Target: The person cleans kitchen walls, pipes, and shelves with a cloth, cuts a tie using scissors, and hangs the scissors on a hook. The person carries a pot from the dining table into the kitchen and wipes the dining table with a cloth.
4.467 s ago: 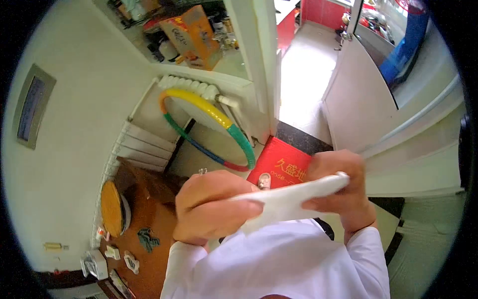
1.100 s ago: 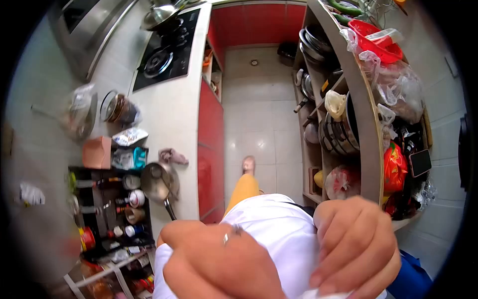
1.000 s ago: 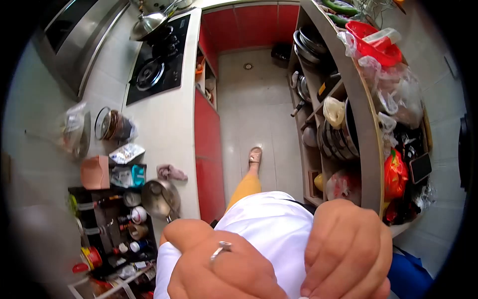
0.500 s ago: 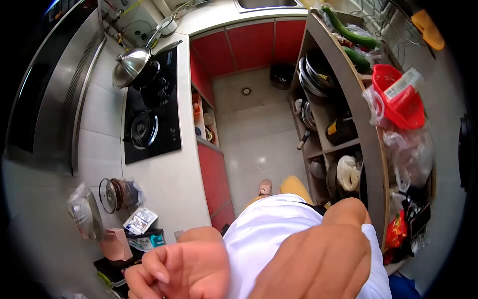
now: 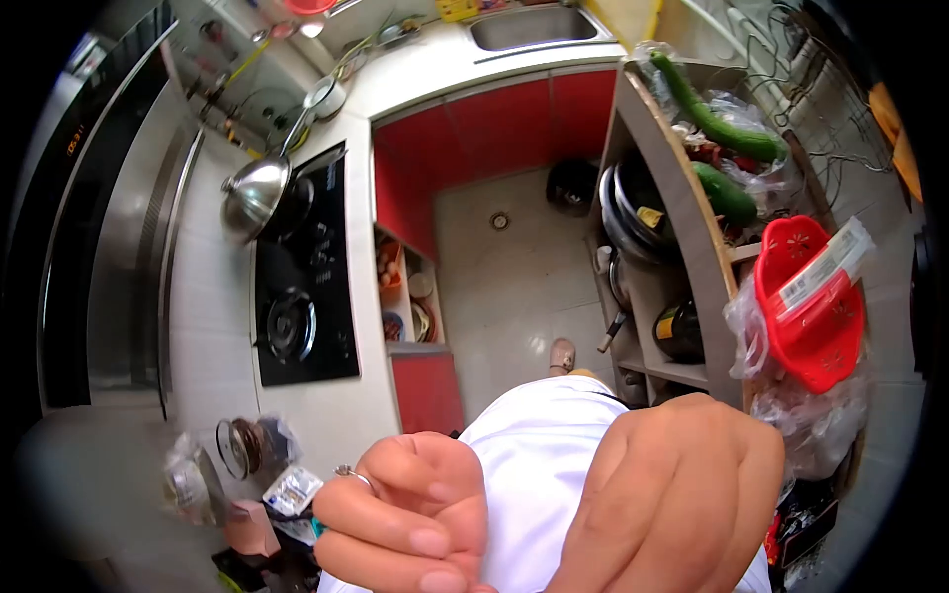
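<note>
My left hand (image 5: 405,519), with a ring on one finger, is in front of the white shirt (image 5: 544,445) at the bottom of the view. Its palm is turned up and its fingers are curled inward, with nothing visible in them. To the right, my right hand (image 5: 677,499) shows its back, and its fingers bend down out of sight. The fingertips of that hand and anything in them are hidden. Both hands are close together at the lower edge, over the shirt front.
Left, a counter holds a black stove (image 5: 306,296), a lidded pan (image 5: 259,198) and jars. A sink (image 5: 534,30) lies at the back. On the right, a shelf (image 5: 682,168) bears cucumbers, a red basket (image 5: 806,306) and plastic bags. A dark bin (image 5: 571,186) stands on the floor.
The view has moved from a room with a hula hoop into the kitchen and farther along it. The white item held earlier no longer shows. My left hand has turned palm up.
</note>
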### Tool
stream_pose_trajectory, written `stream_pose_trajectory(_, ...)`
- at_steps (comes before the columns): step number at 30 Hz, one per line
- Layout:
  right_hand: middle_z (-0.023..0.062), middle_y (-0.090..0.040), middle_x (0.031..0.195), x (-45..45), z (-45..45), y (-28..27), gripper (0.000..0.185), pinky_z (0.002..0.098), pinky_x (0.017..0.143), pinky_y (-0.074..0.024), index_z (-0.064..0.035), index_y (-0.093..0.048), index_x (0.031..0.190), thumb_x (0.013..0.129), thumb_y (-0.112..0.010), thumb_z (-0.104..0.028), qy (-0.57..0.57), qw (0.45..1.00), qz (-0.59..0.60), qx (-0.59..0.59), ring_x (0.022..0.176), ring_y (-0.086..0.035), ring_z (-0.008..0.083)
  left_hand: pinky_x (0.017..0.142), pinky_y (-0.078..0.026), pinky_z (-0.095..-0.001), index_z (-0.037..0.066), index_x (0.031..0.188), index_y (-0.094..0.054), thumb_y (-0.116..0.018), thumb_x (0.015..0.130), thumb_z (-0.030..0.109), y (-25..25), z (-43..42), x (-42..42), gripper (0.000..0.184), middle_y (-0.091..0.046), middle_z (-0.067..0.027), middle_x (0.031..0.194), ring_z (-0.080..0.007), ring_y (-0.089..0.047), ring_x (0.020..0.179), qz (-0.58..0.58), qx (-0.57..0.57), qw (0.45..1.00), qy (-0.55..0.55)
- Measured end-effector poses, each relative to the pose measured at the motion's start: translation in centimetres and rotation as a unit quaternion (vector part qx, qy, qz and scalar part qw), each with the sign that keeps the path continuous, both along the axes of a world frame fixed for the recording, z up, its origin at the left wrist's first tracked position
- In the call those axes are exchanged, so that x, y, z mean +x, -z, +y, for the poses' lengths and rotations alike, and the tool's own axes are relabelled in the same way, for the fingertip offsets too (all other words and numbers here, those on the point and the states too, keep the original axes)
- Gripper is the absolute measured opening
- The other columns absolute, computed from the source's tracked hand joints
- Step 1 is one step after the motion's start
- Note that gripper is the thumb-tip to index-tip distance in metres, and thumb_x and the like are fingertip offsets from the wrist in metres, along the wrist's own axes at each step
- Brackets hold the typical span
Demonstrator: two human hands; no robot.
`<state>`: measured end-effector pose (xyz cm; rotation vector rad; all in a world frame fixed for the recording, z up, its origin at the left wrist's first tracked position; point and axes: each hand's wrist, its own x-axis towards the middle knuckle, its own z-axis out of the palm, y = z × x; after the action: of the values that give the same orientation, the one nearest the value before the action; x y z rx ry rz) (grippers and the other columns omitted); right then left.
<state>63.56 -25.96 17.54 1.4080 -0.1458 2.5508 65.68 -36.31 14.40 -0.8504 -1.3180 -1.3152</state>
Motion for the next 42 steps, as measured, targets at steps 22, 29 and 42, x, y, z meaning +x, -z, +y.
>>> stream_pose_trajectory(22, 0.0267, -0.065, 0.071, -13.9, 6.3, 0.5, 0.017, 0.0281, 0.046, -0.0488, 0.0110, -0.067, 0.070, 0.082, -0.058, 0.003, 0.184, 0.982, 0.039, -0.003, 0.053, -0.064, 0.0258, 0.060, -0.032, -0.0244, 0.022, 0.083, -0.069, -0.065, 0.087, 0.016, 1.9, 6.1, -14.7, 0.008, -0.050, 0.0066, 0.086, -0.0086, -0.048, 0.080, -0.035, 0.020, 0.987, 0.156)
stream_pose_trajectory(29, 0.0270, -0.064, 0.069, -18.7, 3.1, 0.7, 0.023, 0.0300, 0.042, -0.0454, 0.0079, -0.066, 0.065, 0.083, -0.057, -0.004, 0.204, 0.978, 0.049, 0.011, 0.048, -0.060, 0.0257, 0.065, -0.045, -0.0323, 0.015, 0.091, -0.066, -0.064, 0.086, 0.015, 1.5, 2.1, -22.6, 0.006, -0.054, -0.0012, 0.095, -0.0177, -0.054, 0.086, 0.103, -0.030, 0.979, 0.173)
stream_pose_trajectory(42, 0.0168, -0.063, 0.070, -30.1, -5.3, -0.2, 0.024, 0.0286, 0.050, -0.0459, 0.0019, -0.061, 0.063, 0.084, -0.054, -0.007, 0.206, 0.908, 0.073, 0.358, 0.057, -0.059, 0.0229, 0.061, -0.039, -0.0254, 0.016, 0.083, -0.067, -0.069, 0.081, 0.013, 1.3, -9.7, -32.4, 0.005, -0.054, 0.0013, 0.087, -0.0120, -0.056, 0.072, -0.015, -0.017, 0.995, 0.102)
